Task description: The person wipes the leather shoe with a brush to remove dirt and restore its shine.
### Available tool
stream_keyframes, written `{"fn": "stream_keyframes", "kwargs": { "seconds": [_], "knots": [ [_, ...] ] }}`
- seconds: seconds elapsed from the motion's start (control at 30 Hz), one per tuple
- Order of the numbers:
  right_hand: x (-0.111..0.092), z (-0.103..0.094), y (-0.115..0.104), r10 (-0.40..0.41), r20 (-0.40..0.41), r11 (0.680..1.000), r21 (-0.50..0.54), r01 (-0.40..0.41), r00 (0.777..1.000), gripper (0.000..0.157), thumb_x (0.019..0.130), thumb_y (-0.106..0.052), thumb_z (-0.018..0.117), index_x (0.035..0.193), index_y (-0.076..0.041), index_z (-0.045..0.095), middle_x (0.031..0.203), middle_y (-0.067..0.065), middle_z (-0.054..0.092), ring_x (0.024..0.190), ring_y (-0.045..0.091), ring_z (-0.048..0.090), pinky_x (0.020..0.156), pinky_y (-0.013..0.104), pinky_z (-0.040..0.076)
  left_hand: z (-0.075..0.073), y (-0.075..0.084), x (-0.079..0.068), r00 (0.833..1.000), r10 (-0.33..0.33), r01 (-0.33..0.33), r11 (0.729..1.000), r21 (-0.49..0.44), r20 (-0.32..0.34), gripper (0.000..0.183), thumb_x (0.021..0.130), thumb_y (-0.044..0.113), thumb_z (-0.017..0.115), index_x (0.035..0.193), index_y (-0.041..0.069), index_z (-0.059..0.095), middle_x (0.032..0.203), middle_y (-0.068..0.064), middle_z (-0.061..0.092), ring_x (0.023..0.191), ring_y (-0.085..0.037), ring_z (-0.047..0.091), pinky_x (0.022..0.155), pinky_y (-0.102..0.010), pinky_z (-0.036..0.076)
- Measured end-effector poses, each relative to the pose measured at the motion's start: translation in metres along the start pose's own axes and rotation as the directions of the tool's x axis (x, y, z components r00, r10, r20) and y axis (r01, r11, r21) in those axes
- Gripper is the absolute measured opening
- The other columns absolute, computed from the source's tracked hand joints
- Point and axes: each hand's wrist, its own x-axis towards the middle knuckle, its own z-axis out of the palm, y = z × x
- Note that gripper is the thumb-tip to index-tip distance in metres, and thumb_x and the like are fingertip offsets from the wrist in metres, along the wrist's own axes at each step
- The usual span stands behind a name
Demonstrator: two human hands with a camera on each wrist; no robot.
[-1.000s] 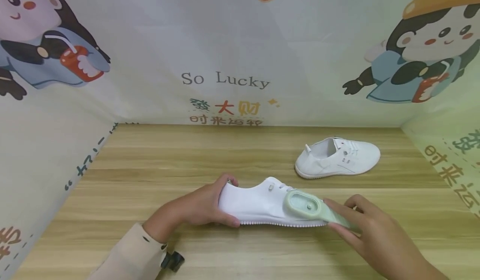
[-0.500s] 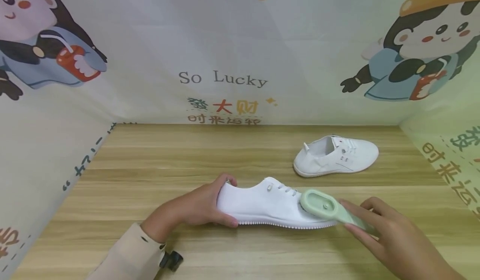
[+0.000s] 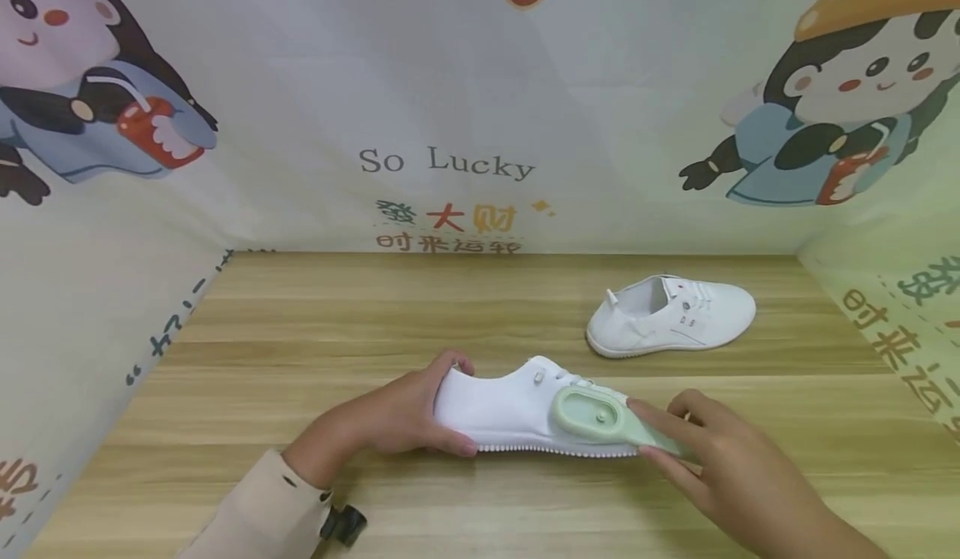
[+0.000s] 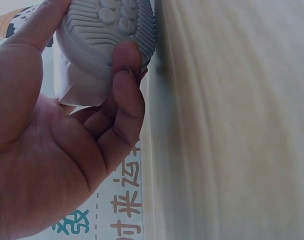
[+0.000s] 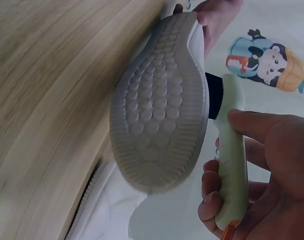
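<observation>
My left hand [image 3: 401, 413] grips a white lace-up shoe [image 3: 487, 409] by the heel, thumb and fingers round its back end. The shoe is tipped on its side; its studded grey sole [image 5: 154, 110] shows in the right wrist view. In my right hand [image 3: 723, 455] is a pale green shoe brush [image 3: 585, 413], held by its handle [image 5: 233, 165] between thumb and curled fingers. The brush's dark bristles [image 5: 215, 95] meet the shoe's upper side, near the front of the laces in the head view. An orange loop [image 5: 229, 231] hangs at the handle's end.
A second white shoe [image 3: 671, 316] stands upright on the wood-grain table [image 3: 337, 309], behind and to the right, toe pointing right. Printed cloth walls [image 3: 450, 67] enclose the table at the back and both sides. A small black device [image 3: 345, 526] sits at my left cuff.
The brush first slid right toward the shoe's toe, then came back left to the middle of the upper. My left hand and the held shoe stay nearly still.
</observation>
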Motion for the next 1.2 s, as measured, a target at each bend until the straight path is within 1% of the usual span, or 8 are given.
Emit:
{"fn": "stream_keyframes", "kwargs": {
  "seconds": [0.23,0.33,0.57,0.77,0.83,1.0,1.2],
  "knots": [
    [0.018,0.013,-0.021,-0.053,0.006,0.999,-0.006,0.053,0.999,0.043,0.084,-0.033,0.079,0.125,-0.025,0.071,0.093,-0.009,0.054,0.073,0.000,0.043,0.057,0.016,0.039,-0.001,-0.001,-0.001,1.000,0.010,-0.010,0.999,-0.031,0.002,0.084,0.073,0.037,0.090,0.134,0.015,0.036,0.106,-0.009,0.060,0.077,-0.018,0.064,0.068,-0.033,0.055],
    [0.026,0.018,-0.027,-0.074,-0.005,0.997,-0.008,0.074,0.997,0.046,0.081,-0.031,0.081,0.126,-0.026,0.070,0.092,-0.009,0.054,0.073,0.001,0.043,0.057,0.017,0.039,-0.001,0.000,-0.001,1.000,0.007,-0.007,0.999,-0.038,0.004,0.085,0.073,0.037,0.090,0.135,0.014,0.036,0.104,-0.010,0.060,0.075,-0.018,0.064,0.066,-0.033,0.055],
    [0.043,0.027,-0.040,-0.056,0.007,0.998,-0.012,0.056,0.998,0.046,0.080,-0.030,0.083,0.124,-0.026,0.071,0.090,-0.007,0.055,0.073,0.004,0.046,0.058,0.019,0.040,-0.002,0.000,0.001,1.000,0.008,-0.007,0.998,-0.060,0.011,0.084,0.073,0.034,0.090,0.134,0.014,0.036,0.103,-0.010,0.059,0.070,-0.018,0.064,0.062,-0.035,0.056],
    [0.055,0.036,-0.048,-0.070,0.019,0.997,0.017,0.069,0.997,0.044,0.081,-0.030,0.083,0.123,-0.024,0.072,0.089,-0.004,0.055,0.073,0.006,0.047,0.059,0.020,0.043,-0.001,-0.001,0.000,1.000,0.013,-0.012,0.997,-0.074,0.013,0.083,0.073,0.032,0.090,0.133,0.013,0.036,0.105,-0.011,0.059,0.071,-0.019,0.063,0.060,-0.036,0.056],
    [0.058,0.038,-0.051,-0.064,0.033,0.998,0.032,0.062,0.997,0.044,0.082,-0.030,0.083,0.124,-0.023,0.072,0.089,-0.005,0.055,0.073,0.006,0.047,0.060,0.020,0.042,-0.002,-0.001,0.000,1.000,0.018,-0.017,0.997,-0.077,0.016,0.082,0.073,0.032,0.090,0.132,0.015,0.037,0.105,-0.010,0.059,0.071,-0.019,0.063,0.060,-0.036,0.056],
    [0.063,0.043,-0.058,-0.055,0.048,0.998,0.045,0.053,0.997,0.043,0.082,-0.031,0.082,0.124,-0.023,0.072,0.089,-0.006,0.055,0.073,0.005,0.047,0.060,0.018,0.042,-0.001,-0.002,0.001,0.999,0.031,-0.029,0.996,-0.085,0.026,0.079,0.073,0.031,0.091,0.129,0.017,0.037,0.103,-0.009,0.060,0.069,-0.018,0.062,0.061,-0.035,0.056],
    [0.066,0.047,-0.062,-0.065,0.050,0.997,0.041,0.063,0.997,0.043,0.083,-0.032,0.082,0.124,-0.023,0.071,0.089,-0.006,0.055,0.074,0.006,0.049,0.061,0.020,0.044,-0.001,-0.002,0.000,0.999,0.031,-0.028,0.994,-0.101,0.026,0.080,0.072,0.029,0.091,0.130,0.016,0.037,0.103,-0.010,0.060,0.068,-0.018,0.062,0.059,-0.036,0.056]
  ]
}}
